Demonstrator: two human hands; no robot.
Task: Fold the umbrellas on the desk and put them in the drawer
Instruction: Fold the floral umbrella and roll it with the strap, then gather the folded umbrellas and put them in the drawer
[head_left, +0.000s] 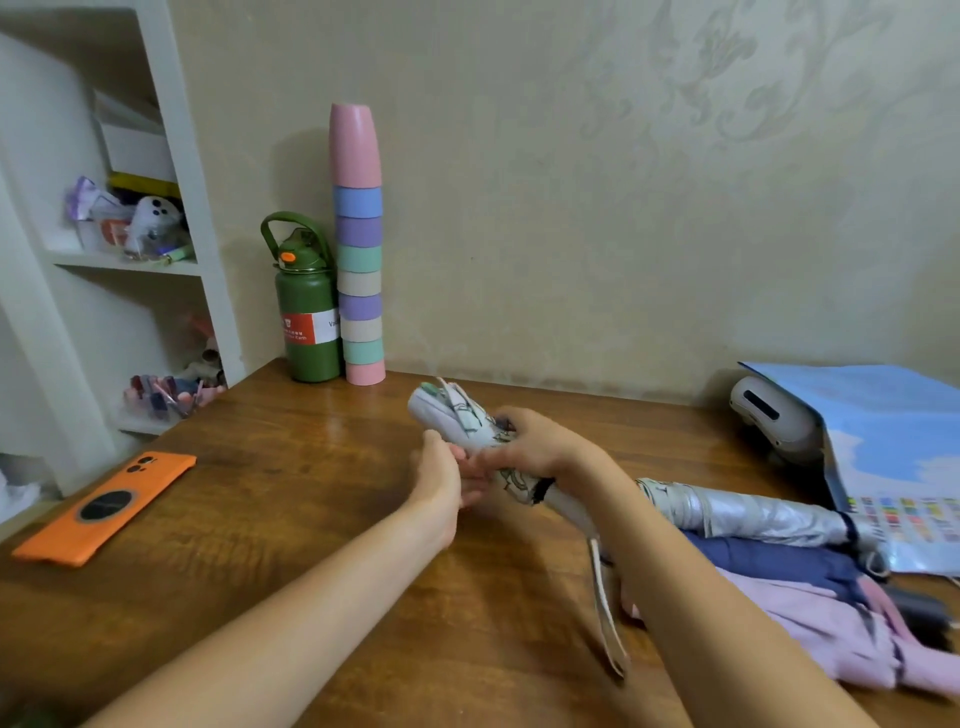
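Brown wood, glossy: table (291, 499), spanning the whole lower view up to a pale patterned wall. White shelf unit (202, 249) at far left, crammed with small odds and ends. Blue paper bag (893, 447) lying at the right edge, printed with clouds and a grid of colour swatches, with a white rounded device (769, 415) tucked just behind it.

Three more umbrellas heaped at right, touching one another: silver umbrella (748, 514) nearest the bag, navy umbrella (779, 561) just below it, pink umbrella (831, 629) closest to the near edge, its fabric loose and spread.

Held above the table near the centre: white patterned umbrella (457, 415), collapsed and rolled, tilted with its far end up and to the left, its strap (605, 618) dangling down towards the table. Right hand (530, 447) wrapped over the top of the roll, fingers curled round it. Left hand (441, 473) just beside and below, palm turned towards the umbrella, fingers largely hidden behind the right hand; touching the fabric, though whether gripping or only supporting cannot be told.

Tall stack of pastel cups (359, 249) against the wall at back left, pink on top. Green bottle (306, 317) with a loop handle just beside the stack, touching it. Orange phone (106, 506) flat on the table at left, well apart from the rest.
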